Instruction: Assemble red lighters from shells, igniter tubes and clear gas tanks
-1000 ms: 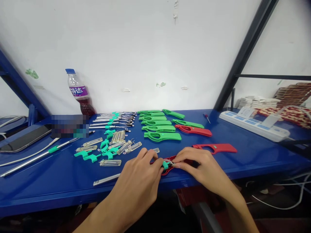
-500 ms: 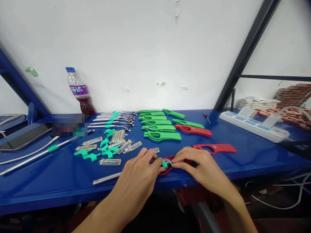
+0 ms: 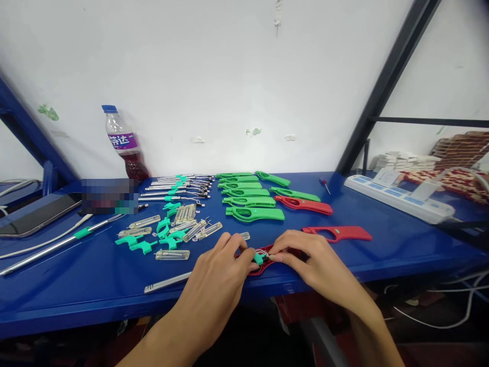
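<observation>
A red lighter shell (image 3: 256, 271) lies at the table's front edge, its inside facing up. My left hand (image 3: 219, 278) is closed around its left end, thumb beside the green trigger (image 3: 259, 259) seated inside. A silver lighter tube (image 3: 166, 283) sticks out to the left from under this hand. White wires (image 3: 263, 251) loop above the trigger. My right hand (image 3: 313, 252) pinches the wires near a small black part (image 3: 266, 258), over the shell's right side; its fingertips partly hide what they grip.
Several green shells (image 3: 255, 214) and two red shells (image 3: 344, 233) lie behind. To the left are clear fuel tanks (image 3: 171, 255), green triggers (image 3: 143, 246) and metal tubes (image 3: 164, 194). A bottle (image 3: 124, 145), phone (image 3: 42, 214), screwdriver (image 3: 325, 185) and power strip (image 3: 401, 199) stand around.
Almost nothing differs. Both hands keep their grip on the lighter parts, with the tube's free end shifted very slightly left and down.
</observation>
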{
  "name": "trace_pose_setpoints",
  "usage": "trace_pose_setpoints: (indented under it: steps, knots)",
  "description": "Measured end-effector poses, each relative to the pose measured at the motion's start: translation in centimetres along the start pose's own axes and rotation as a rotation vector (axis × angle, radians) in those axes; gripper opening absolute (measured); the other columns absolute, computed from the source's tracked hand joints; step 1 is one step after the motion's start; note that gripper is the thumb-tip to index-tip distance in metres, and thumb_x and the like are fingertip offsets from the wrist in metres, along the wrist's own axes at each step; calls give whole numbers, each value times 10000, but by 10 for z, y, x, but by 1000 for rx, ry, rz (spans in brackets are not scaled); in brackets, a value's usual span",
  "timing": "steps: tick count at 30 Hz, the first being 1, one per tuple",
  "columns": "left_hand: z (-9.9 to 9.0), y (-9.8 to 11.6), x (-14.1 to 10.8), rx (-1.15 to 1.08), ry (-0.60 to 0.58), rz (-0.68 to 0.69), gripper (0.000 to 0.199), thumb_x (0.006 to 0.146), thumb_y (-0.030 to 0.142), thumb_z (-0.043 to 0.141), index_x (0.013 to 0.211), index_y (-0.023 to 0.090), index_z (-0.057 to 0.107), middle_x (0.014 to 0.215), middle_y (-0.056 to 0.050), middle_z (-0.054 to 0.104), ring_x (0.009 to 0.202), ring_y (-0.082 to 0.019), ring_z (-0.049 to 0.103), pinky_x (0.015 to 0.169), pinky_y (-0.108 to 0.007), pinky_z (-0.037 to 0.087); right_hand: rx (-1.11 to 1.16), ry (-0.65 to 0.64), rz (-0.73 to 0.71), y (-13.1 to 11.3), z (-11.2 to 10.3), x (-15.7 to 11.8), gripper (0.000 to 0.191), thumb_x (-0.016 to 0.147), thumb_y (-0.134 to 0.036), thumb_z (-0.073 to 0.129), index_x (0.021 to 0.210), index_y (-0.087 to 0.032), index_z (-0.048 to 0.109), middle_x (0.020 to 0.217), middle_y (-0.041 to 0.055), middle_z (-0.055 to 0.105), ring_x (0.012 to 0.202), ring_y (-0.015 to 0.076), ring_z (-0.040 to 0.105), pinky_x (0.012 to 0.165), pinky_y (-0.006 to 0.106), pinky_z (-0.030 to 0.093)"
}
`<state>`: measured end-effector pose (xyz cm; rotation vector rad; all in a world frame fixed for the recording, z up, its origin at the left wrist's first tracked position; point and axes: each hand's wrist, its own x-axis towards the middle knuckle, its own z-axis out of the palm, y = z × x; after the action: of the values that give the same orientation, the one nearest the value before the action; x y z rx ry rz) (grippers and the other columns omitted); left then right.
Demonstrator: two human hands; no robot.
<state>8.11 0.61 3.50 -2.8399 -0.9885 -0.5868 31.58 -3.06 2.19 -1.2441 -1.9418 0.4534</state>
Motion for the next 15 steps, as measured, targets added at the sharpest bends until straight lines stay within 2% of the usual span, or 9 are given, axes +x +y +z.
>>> trace_pose_setpoints:
  steps: [7, 15]
  knots:
    - [-2, -1, -1, 29, -19, 4, 221, 1030, 115, 585, 1133, 242, 734, 1088, -44, 677, 935, -236, 628, 637, -324, 533, -3, -27, -9, -2, -1, -1, 190, 1069, -320, 633, 953, -258, 770, 1005, 13, 781, 953, 182, 722, 877, 299, 527]
    - [-5, -6, -9, 118, -50, 75, 483, 895, -77, 497, 1237, 194, 705, 1145, -94, 657, 996, -268, 617, 696, -353, 608, -54, -42, -37, -6, -1, -5, 221, 1077, -369, 612, 958, -255, 759, 1022, 33, 755, 968, 196, 696, 886, 330, 530]
